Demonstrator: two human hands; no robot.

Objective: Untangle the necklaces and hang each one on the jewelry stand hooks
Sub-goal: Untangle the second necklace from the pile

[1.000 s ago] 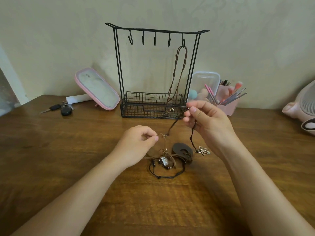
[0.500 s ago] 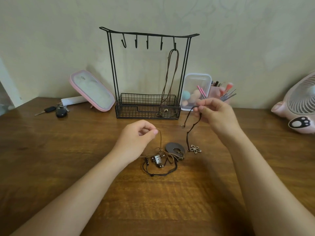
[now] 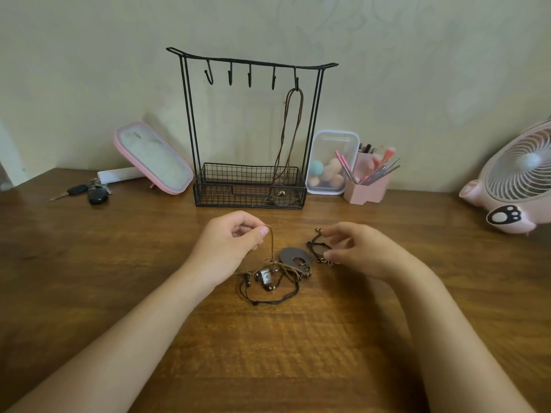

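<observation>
Head view: left hand (image 3: 229, 245) pinches brown cord (image 3: 272, 245) rising from tangle (image 3: 274, 275) on bench (image 3: 268, 353). Right hand (image 3: 357, 248) pinches black cord (image 3: 314, 245) at tangle's 3 o'clock. At 12 o'clock, jewelry stand (image 3: 238, 186) with one hung necklace (image 3: 281, 195) on its rightmost hook.

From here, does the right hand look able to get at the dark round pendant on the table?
Probably yes. The dark round pendant lies uncovered just beside the right hand, nothing between them. But that hand pinches a black cord, and brown cords lie at the pendant's near edge.
</observation>
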